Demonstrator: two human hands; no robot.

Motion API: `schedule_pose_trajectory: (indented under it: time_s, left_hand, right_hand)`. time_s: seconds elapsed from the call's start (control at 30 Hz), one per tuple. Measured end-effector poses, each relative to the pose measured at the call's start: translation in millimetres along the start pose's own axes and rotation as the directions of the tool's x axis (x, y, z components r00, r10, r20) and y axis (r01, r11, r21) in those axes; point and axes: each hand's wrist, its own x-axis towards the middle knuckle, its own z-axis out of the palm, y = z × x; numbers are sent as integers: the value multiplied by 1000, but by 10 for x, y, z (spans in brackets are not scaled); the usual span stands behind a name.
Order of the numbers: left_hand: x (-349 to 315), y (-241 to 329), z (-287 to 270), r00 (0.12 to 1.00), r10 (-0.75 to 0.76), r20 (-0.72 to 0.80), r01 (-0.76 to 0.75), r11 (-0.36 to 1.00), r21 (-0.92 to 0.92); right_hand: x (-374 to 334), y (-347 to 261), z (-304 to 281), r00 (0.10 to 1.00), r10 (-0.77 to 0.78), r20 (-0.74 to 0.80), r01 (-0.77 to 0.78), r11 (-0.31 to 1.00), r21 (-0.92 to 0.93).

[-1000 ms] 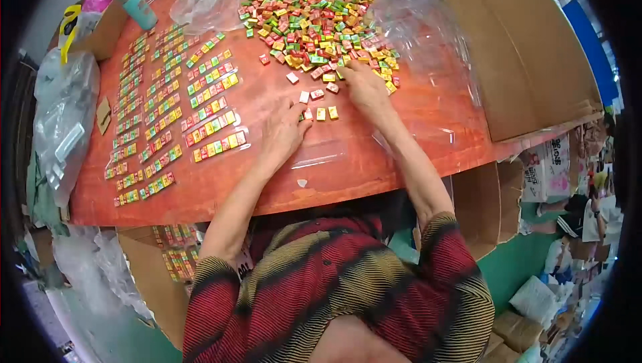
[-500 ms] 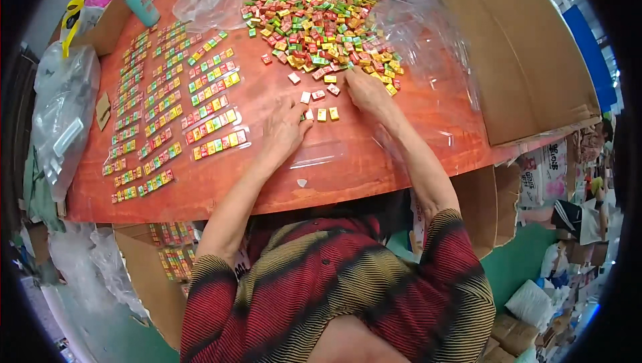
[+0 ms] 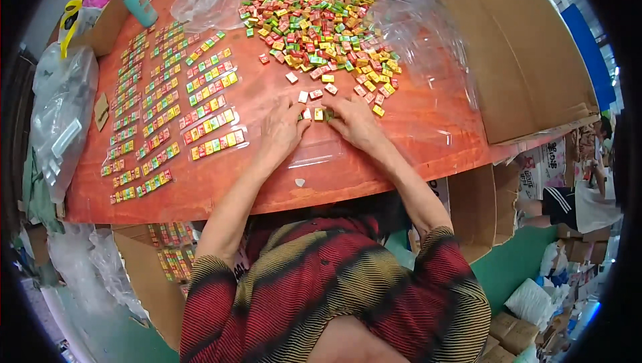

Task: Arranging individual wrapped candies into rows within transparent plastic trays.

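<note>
Between my hands a short row of small coloured boxes stands on the red table, with a yellow box in its middle. My left hand is closed with curled fingers on the row's left end, at a white-and-red box. At the other end my right hand has its fingertips closed on a small box, mostly hidden by the fingers. Just beyond lie a few loose boxes, among them a red one and a pale one. A clear plastic tray lies nearer to me.
A big heap of small boxes covers the table's far middle. Filled rows stand at the left. Clear plastic film and a large cardboard box are at the right. A bottle stands far left.
My right hand has come from the heap's near edge toward me and left, to the row's right end. Several boxes at the heap's near right now lie closer to me. My left hand stays.
</note>
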Motion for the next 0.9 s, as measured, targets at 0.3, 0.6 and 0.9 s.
schedule_pose_trajectory:
  time_s: [0.3, 0.6, 0.9]
  left_hand:
    - [-12, -31, -4, 1000, 8, -13, -8, 1000, -13]
    - [1, -15, 3, 1000, 19, -5, -19, 1000, -23]
    - [-8, 13, -42, 1000, 28, 11, -28, 999, -22]
  right_hand:
    - [-161, 234, -376, 957, 262, -124, -270, 962, -46]
    - [-160, 214, -161, 962, 255, 98, -218, 933, -287]
    - [-85, 177, -52, 985, 171, -3, -169, 975, 141]
